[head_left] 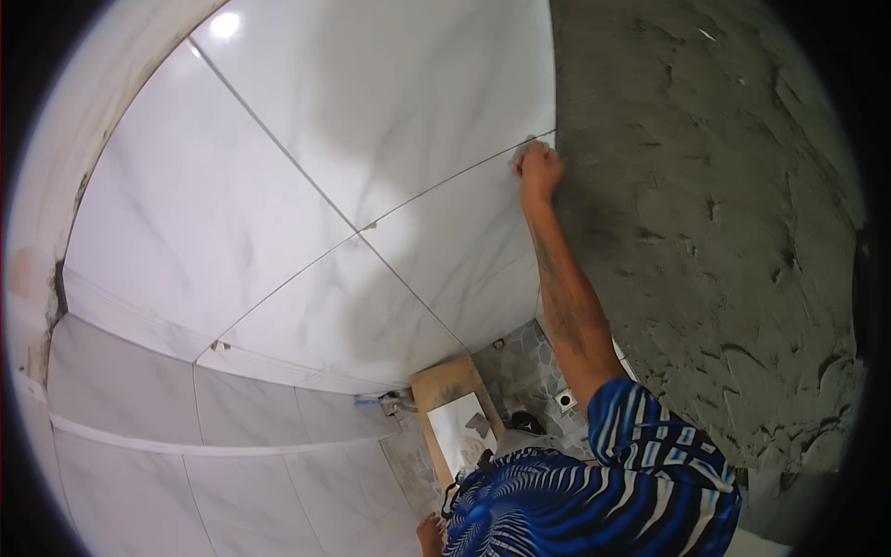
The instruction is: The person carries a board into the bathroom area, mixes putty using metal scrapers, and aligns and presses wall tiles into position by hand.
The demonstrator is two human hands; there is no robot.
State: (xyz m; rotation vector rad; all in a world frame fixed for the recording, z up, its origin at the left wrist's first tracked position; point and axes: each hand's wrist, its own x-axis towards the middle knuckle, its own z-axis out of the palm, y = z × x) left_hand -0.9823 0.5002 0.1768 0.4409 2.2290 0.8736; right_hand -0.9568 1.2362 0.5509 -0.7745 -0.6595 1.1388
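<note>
My right arm reaches up to the white marbled wall tiles [445, 102]. My right hand [540, 172] is closed against them, at the right end of a horizontal joint [445, 181] beside the grey mortar. A small pale greyish thing shows at its fingertips, too unclear to name. Low in the picture, my left hand [430, 534] hangs beside my patterned blue shirt [594, 501], away from the wall. Only part of it shows, and how its fingers are set is unclear. Small brown wedge-like bits [369, 226] sit in the tile joints.
Rough grey mortar [705, 232] covers the right wall. On the stone-patterned floor [520, 371] lies a brown board [436, 379] with a white tile piece [450, 427] on it. A square drain [565, 400] and a dark shoe [527, 422] are nearby. A tiled ledge [232, 448] runs along the left.
</note>
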